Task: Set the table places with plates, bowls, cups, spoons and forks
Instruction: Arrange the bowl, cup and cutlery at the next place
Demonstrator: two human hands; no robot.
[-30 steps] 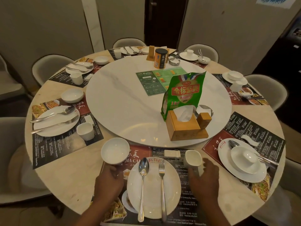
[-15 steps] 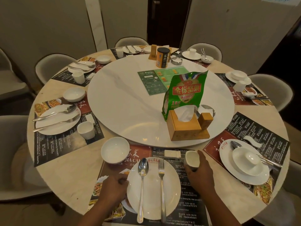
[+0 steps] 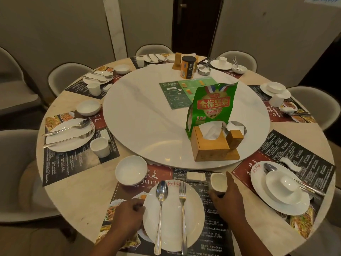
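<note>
We're seeing the left hand (image 3: 127, 216) gripping the plate (image 3: 173, 217) rim, lower centre. Right hand (image 3: 227, 201) is closing around the cup (image 3: 218, 182), lower right, on the placemat (image 3: 215, 235).

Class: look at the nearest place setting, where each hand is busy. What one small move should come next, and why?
Probably the right hand should set the cup upright on the placemat, right of the plate, and let go. The cup looks tilted in that hand, while the finished setting on the left has its cup standing by its plate. The left hand only touches the plate's rim.
</note>
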